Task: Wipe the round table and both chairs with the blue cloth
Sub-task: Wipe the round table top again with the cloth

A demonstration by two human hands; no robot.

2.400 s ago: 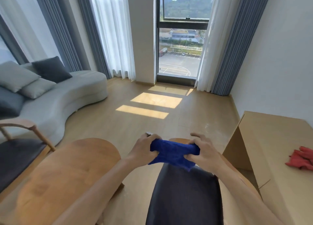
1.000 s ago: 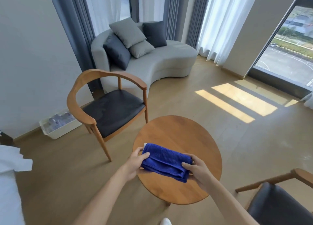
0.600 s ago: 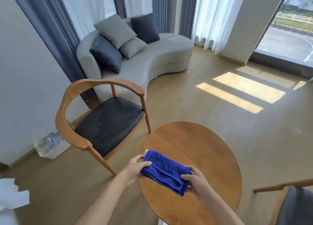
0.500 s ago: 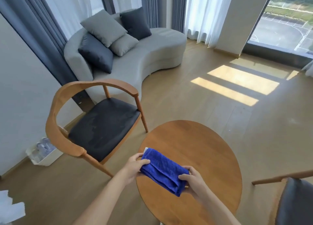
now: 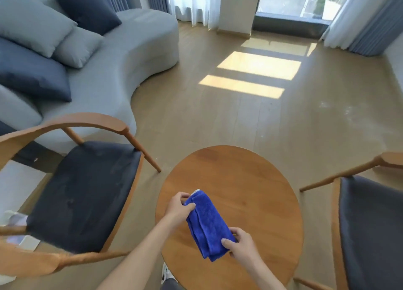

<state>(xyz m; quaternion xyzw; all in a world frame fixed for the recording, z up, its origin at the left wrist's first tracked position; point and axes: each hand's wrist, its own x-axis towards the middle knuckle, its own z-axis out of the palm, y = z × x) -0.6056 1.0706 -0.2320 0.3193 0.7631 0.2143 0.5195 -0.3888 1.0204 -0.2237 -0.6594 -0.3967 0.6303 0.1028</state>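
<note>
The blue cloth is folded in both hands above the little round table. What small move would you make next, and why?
Probably lower the blue cloth flat onto the round table. Left hand and right hand hold its ends above the bare wooden top, so wiping can start there.

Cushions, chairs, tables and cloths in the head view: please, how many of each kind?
Cushions: 4, two grey and two dark blue
Chairs: 2
Round table: 1
Blue cloth: 1
Total: 8
</note>
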